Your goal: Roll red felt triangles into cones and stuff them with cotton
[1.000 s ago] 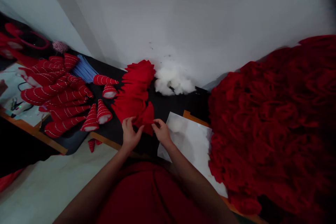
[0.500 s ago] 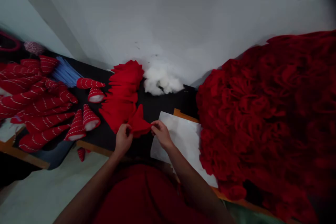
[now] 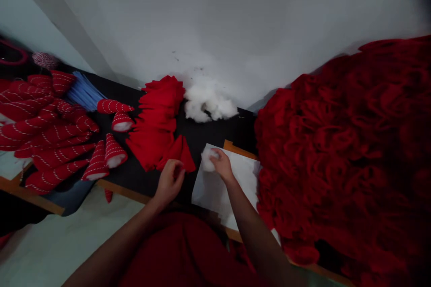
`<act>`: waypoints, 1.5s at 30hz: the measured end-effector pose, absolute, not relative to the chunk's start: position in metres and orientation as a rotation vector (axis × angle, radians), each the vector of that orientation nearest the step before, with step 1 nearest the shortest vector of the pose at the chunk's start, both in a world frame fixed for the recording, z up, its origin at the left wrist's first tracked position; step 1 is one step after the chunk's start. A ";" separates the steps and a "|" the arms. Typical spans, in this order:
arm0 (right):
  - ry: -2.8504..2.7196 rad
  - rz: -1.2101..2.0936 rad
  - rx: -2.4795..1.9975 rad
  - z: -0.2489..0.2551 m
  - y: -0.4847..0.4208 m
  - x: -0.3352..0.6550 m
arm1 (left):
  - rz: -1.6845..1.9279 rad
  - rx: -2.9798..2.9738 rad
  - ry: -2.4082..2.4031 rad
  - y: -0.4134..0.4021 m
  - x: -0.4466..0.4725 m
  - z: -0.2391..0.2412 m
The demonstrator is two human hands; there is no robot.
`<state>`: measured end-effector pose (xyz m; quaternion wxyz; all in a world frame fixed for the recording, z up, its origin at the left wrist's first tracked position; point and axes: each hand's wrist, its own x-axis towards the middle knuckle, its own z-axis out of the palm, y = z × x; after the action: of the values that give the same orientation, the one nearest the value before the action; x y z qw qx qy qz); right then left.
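White stuffing (image 3: 208, 159) | fluffy tuft | right hand (image 3: 222, 164) pinching it | left hand (image 3: 170, 182) apparently touching red felt (image 3: 179, 154)

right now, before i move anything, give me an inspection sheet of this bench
surface: black tabletop with a wooden edge
job's things: red felt pieces, wad of white stuffing, white paper sheet
hands: left hand at the red felt; right hand holding the stuffing wad over the paper
clutter: red stitched cones, blue bundle, heap of red fabric
cables: nothing seen
surroundings: white wall, pale floor
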<state>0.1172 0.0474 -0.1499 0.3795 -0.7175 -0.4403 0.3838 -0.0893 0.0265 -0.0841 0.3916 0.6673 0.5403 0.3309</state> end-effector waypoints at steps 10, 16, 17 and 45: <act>-0.928 1.294 -1.391 -0.077 0.018 0.087 | 0.848 1.174 1.189 0.047 -0.032 -0.089; -0.883 1.170 -1.680 -0.098 0.015 0.089 | 0.867 1.272 1.308 0.044 -0.050 -0.093; -0.881 1.097 -1.736 -0.102 0.018 0.098 | 0.884 1.215 1.321 0.044 -0.053 -0.095; -1.101 1.149 -1.674 -0.120 -0.018 0.063 | 0.679 0.805 1.170 0.018 -0.066 -0.107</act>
<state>0.0627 -0.0176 -0.1198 0.4040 -0.6631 -0.4359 0.4550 -0.0663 0.0176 -0.1073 0.7058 0.3622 0.5266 0.3055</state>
